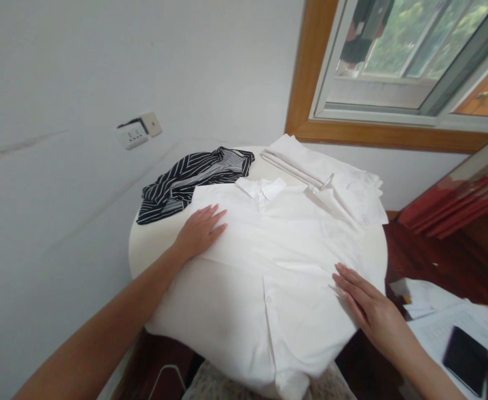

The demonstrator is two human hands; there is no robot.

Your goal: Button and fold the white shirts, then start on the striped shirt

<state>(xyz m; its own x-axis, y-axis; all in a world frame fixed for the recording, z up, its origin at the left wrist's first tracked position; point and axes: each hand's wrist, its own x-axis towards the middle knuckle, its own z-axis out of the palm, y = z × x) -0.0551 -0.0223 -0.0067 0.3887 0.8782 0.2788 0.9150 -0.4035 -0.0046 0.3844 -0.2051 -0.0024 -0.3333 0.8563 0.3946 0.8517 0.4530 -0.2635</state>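
Observation:
A white button-up shirt (235, 300) lies spread over the round table, collar toward the wall and its lower end hanging over the near edge. My left hand (200, 230) rests flat on the shirt's left side below the shoulder, fingers spread. On the right side, my right hand (363, 297) lies with its fingers stretched out against the cloth. Neither hand grips anything. Creases show across the shirt's front, and one sleeve is bunched at the upper right.
The white round table (152, 250) stands against the wall. A black-and-white striped garment (185, 180) and folded white cloth (310, 158) lie along its far side. At lower right are papers (429, 328) and a dark phone-like object (464, 358). A wall socket (132, 135) is at left.

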